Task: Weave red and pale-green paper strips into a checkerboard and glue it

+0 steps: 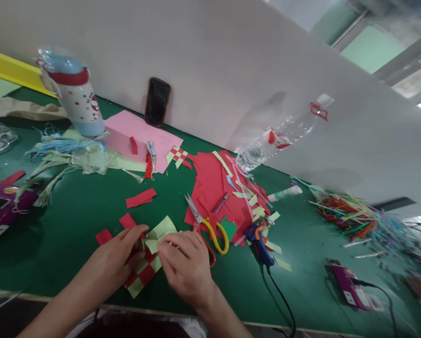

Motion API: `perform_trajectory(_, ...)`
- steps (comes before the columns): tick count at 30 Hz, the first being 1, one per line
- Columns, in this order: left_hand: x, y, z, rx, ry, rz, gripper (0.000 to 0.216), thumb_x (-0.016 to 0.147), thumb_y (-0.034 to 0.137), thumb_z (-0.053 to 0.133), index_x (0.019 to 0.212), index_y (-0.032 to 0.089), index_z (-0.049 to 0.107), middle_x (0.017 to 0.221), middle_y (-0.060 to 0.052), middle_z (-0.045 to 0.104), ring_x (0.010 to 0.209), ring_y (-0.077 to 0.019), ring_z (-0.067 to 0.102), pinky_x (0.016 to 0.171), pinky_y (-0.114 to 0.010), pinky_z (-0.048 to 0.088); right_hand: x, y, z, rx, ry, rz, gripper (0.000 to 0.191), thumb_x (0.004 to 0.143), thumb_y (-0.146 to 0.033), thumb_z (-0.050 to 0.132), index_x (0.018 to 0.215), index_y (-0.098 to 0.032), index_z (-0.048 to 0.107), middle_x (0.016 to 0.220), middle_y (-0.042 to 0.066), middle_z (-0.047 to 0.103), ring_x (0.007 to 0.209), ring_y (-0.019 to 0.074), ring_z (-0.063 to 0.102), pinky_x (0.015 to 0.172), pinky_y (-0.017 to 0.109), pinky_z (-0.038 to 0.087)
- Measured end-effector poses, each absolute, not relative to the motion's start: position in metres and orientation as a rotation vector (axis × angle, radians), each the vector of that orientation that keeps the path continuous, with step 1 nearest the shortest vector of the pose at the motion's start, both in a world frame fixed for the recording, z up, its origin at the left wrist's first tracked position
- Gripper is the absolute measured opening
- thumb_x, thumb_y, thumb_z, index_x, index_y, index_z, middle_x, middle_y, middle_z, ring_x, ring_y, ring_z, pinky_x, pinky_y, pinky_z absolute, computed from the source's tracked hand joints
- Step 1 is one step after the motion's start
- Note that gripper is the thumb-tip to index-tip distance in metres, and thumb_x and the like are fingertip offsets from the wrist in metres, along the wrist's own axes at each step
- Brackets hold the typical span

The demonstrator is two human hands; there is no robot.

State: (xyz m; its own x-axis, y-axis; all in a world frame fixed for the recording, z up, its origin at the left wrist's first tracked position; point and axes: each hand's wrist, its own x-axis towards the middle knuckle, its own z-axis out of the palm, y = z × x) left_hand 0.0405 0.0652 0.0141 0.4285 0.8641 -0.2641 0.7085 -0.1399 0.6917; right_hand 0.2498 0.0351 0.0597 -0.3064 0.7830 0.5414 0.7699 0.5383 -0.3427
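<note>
A green table (pixel 90 197) runs along a pale wall (pixel 196 61), strewn with red paper (pixel 210 178), scissors (pixel 198 217) and a glue gun (pixel 261 244); a flask (pixel 78 101), a phone (pixel 157 102) and a clear bottle (pixel 277 138) stand by the wall. Near the front edge lies a woven paper piece (pixel 147 268): the left hand (pixel 120 256), fingers bent, grips it; the right hand (pixel 187 265), nearly closed, pinches its pale strips.

At lower centre, the person's left hand (pixel 126 246) and right hand (pixel 185 262) curl toward each other, fingers (pixel 135 233) bent, forearms (pixel 73 291) slanting inward.
</note>
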Motion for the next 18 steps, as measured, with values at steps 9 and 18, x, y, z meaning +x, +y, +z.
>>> perform_trajectory(9, 0.038, 0.064, 0.013, 1.887, 1.332, 0.239, 0.031, 0.095, 0.028, 0.034, 0.114, 0.026, 0.06, 0.112, -0.008, 0.071, 0.092, -0.0223, 0.074, 0.071, -0.032, 0.051, 0.246, 0.025, 0.06, -1.051, -2.164, 0.147, 0.007, 0.098, -0.021, 0.06, 0.096, -0.02, 0.066, 0.087, 0.001, 0.076, 0.072, 0.0167, 0.065, 0.068, 0.035, 0.044)
perform_trajectory(18, 0.034, 0.061, 0.008, 1.922, 1.368, 0.273, 0.034, 0.096, 0.034, 0.038, 0.117, 0.026, 0.064, 0.113, -0.008, 0.074, 0.094, -0.0243, 0.076, 0.071, -0.032, 0.056, 0.272, 0.033, 0.066, -1.266, -2.007, 0.199, 0.016, 0.102, -0.019, 0.056, 0.11, -0.021, 0.069, 0.097, 0.006, 0.078, 0.087, 0.02, 0.07, 0.08, 0.035, 0.056)
